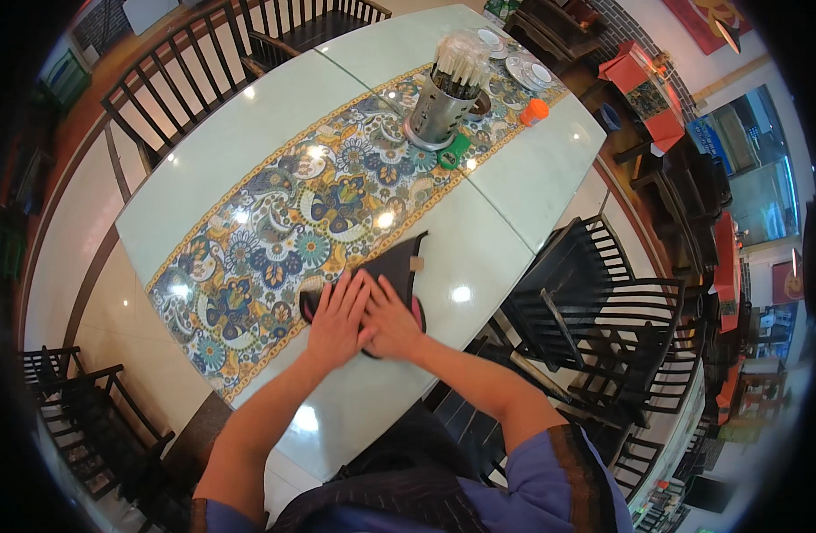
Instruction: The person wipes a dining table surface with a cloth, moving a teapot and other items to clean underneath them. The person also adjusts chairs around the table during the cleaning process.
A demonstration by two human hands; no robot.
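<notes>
A folded black fabric item (pixel 393 261) with pinkish-red edges and a small tan tab lies near the front edge of the pale, glossy table (pixel 461 240). My left hand (pixel 339 318) rests flat on its left part, fingers stretched out. Beside it, my right hand (pixel 390 322) presses flat on the same fabric, its fingertips close to the left hand's fingers. Both palms cover the middle of the item, so its exact kind cannot be made out. Under its far left edge runs a patterned floral table runner (pixel 275 222).
Farther off on the table stand a metal holder (pixel 433 114) of plastic-covered chopsticks, a green item (pixel 453 153), an orange container (pixel 534 112) and stacked white dishes (pixel 528 73). Black wooden chairs (pixel 603 311) crowd the right side; others stand at left and behind.
</notes>
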